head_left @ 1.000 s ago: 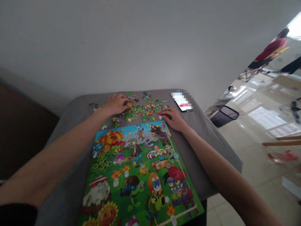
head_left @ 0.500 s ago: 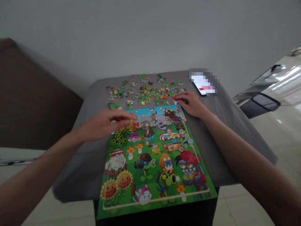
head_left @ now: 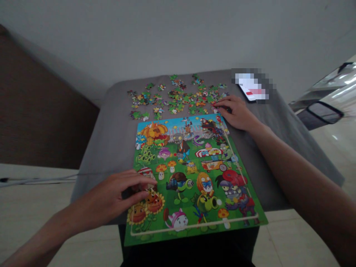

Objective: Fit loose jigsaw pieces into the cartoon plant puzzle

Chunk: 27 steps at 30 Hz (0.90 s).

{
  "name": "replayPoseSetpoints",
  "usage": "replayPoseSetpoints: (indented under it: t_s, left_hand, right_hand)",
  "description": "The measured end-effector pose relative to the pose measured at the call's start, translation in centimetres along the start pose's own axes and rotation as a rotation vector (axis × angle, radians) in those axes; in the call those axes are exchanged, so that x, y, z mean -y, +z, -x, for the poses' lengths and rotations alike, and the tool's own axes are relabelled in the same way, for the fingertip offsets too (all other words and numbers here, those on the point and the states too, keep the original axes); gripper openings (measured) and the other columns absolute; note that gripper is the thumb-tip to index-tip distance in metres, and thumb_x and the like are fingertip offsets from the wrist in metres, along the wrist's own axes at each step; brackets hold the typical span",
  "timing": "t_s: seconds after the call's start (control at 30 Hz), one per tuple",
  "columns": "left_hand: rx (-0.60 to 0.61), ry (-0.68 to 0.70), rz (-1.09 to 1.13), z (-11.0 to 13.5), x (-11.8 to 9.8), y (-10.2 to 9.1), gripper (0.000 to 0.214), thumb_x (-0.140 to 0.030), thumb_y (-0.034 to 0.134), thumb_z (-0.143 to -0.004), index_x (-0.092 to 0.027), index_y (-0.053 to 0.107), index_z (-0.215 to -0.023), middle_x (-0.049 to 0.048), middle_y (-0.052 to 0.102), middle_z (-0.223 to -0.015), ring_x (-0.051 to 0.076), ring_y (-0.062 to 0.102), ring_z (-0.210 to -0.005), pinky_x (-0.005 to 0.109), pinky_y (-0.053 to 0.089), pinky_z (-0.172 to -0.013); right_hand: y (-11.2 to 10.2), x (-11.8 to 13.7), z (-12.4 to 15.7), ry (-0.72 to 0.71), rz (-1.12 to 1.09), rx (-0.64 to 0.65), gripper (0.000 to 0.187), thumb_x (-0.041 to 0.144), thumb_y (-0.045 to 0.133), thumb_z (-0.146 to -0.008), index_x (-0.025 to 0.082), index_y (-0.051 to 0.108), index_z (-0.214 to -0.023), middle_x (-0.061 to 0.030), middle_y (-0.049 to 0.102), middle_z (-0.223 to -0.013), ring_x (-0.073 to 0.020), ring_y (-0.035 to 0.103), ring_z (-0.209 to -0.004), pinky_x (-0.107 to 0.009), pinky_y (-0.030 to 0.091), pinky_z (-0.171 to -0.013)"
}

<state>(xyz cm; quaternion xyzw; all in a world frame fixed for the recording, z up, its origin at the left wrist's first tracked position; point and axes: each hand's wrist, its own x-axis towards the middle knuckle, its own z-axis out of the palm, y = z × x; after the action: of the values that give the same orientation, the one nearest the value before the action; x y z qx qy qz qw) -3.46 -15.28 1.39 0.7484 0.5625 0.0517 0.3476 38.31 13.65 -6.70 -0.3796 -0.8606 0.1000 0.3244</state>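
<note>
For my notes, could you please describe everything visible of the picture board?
The picture board is a flat printed rectangle, apparently card, showing cartoon plants, mushrooms and zombies on green grass under blue sky, with a pale line border. It lies on the grey cloth table below the loose puzzle pieces. The left hand is over its lower-left part.

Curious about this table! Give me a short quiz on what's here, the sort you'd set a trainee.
1. True or false: the right hand is nearer the phone than the left hand is.
2. Which lies farther from the person: the loose jigsaw pieces or the printed puzzle picture?
3. What colour is the cloth beneath them?

Key:
1. True
2. The loose jigsaw pieces
3. Grey
</note>
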Motion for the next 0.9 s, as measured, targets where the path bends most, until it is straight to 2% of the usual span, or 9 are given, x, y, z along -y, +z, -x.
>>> replayPoseSetpoints:
  t_s: [0.1,0.17,0.3,0.5,0.73,0.9]
  left_hand:
    - [-0.010,0.057,0.019,-0.2,0.0,0.0,0.037,-0.074,0.059,-0.103,-0.052,0.084,-0.119,-0.0008,0.086,-0.114,0.026,0.080,-0.110,0.042,0.066,-0.100]
    - [0.002,0.109,0.044,-0.3,-0.3,-0.3,0.034,-0.066,0.058,-0.108,-0.048,0.085,-0.117,-0.0011,0.085,-0.112,0.024,0.080,-0.107,0.039,0.065,-0.098]
    - [0.029,0.176,0.044,-0.3,-0.4,-1.0,0.026,-0.049,0.060,-0.113,-0.044,0.081,-0.127,-0.0035,0.084,-0.120,0.019,0.078,-0.111,0.032,0.064,-0.096]
    - [0.015,0.252,0.008,-0.5,0.1,-0.7,0.025,-0.046,0.059,-0.114,-0.047,0.079,-0.129,-0.0060,0.084,-0.119,0.018,0.079,-0.111,0.030,0.064,-0.093]
    - [-0.003,0.238,0.005,-0.5,-0.5,-0.7,0.025,-0.053,0.062,-0.112,-0.047,0.082,-0.125,-0.0050,0.085,-0.118,0.019,0.079,-0.112,0.034,0.065,-0.097]
    - [0.025,0.125,0.097,0.7,-0.1,-1.9,0.023,-0.051,0.066,-0.109,-0.047,0.082,-0.125,-0.0077,0.084,-0.116,0.018,0.078,-0.106,0.029,0.064,-0.093]
  right_hand:
    - [-0.2,0.4,-0.1,0.013,-0.010,0.008,0.030,0.029,0.061,-0.105,0.026,0.084,-0.123,-0.0130,0.077,-0.124,-0.0340,0.072,-0.123,-0.061,0.055,-0.113]
    - [-0.3,0.6,-0.1,0.028,-0.027,0.016,0.030,0.030,0.061,-0.105,0.026,0.084,-0.123,-0.0127,0.077,-0.124,-0.0346,0.071,-0.123,-0.062,0.054,-0.114]
    - [-0.4,1.0,-0.1,0.070,-0.048,0.026,0.031,0.032,0.060,-0.104,0.029,0.084,-0.122,-0.0127,0.078,-0.126,-0.0362,0.070,-0.126,-0.062,0.052,-0.117]
    - [-0.5,1.3,-0.1,0.081,-0.021,0.028,0.033,0.033,0.059,-0.102,0.029,0.085,-0.122,-0.0123,0.078,-0.126,-0.0365,0.070,-0.126,-0.062,0.051,-0.117]
    - [-0.5,1.3,-0.1,0.101,-0.016,0.039,0.033,0.033,0.059,-0.103,0.028,0.084,-0.123,-0.0135,0.078,-0.127,-0.0378,0.069,-0.127,-0.063,0.050,-0.118]
    - [-0.4,1.2,0.0,0.088,-0.009,0.020,0.032,0.034,0.059,-0.104,0.029,0.084,-0.123,-0.0143,0.077,-0.127,-0.0384,0.069,-0.127,-0.065,0.051,-0.117]
